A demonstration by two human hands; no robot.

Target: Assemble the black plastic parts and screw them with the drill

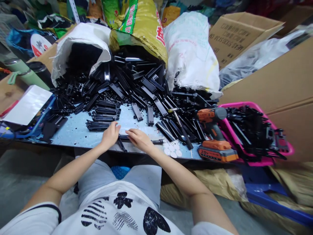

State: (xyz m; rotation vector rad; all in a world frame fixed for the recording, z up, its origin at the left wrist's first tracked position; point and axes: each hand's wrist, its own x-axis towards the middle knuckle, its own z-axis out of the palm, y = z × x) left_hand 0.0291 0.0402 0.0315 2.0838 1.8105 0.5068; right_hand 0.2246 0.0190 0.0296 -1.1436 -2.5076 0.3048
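My left hand (110, 134) is closed, fingers pinched together at the near edge of the blue worktop. Against its fingertips is a thin black plastic piece (122, 144), slanting down towards me. Just to the right, my right hand (140, 139) curls its fingers over a long black plastic strip (156, 141), which runs out from under the palm. The fingers hide whether the two pieces are joined. Beyond my left hand lies a stack of black plastic parts (105, 112). Round white discs (172, 148) lie right of my right hand.
A hammer (180, 125) and an orange cordless drill (215, 137) lie to the right, beside a pink basket (290, 150) of black parts. Open sacks (137, 19) spill black parts across the back. A blue tray (40, 125) and green bottle (26, 73) stand left.
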